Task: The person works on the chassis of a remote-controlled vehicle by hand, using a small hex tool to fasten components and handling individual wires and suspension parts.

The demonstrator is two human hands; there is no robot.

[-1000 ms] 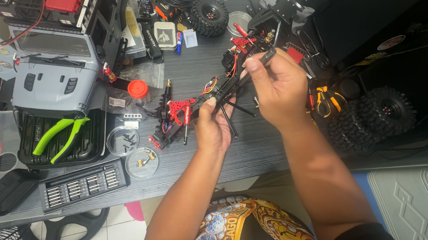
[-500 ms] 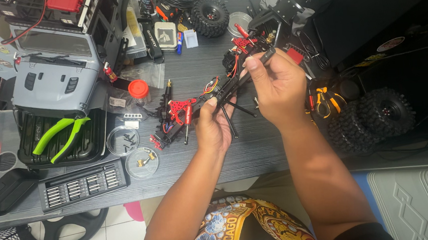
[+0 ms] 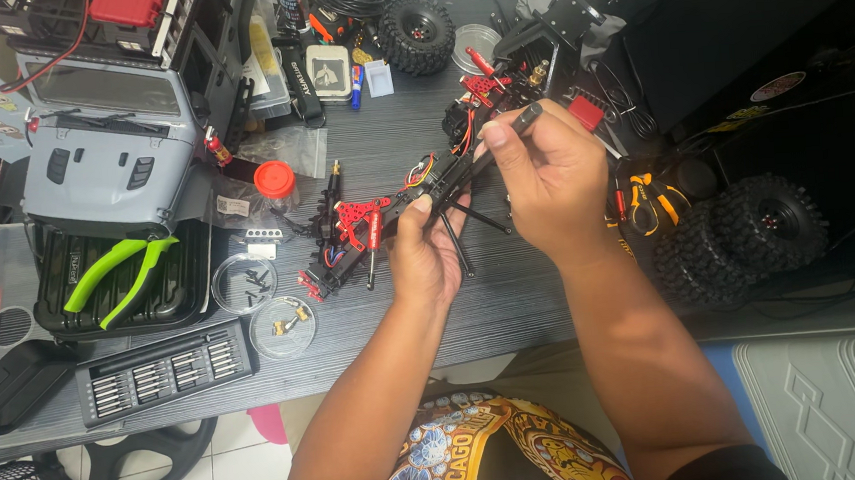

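The left hand [image 3: 429,255] still grips the black chassis frame [image 3: 386,218] above the counter [image 3: 512,304], while the right hand's [image 3: 553,176] fingers pinch a dark screwdriver [image 3: 515,129], little moved.

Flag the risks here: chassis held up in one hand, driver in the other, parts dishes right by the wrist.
1. The left hand alone props the black and red chassis frame off the desk; pressure from the screwdriver in the right hand could twist it loose.
2. Thin wires run near the tool tip and might get pinched.
3. The open screw dishes sit near the left forearm; a bump may scatter them.
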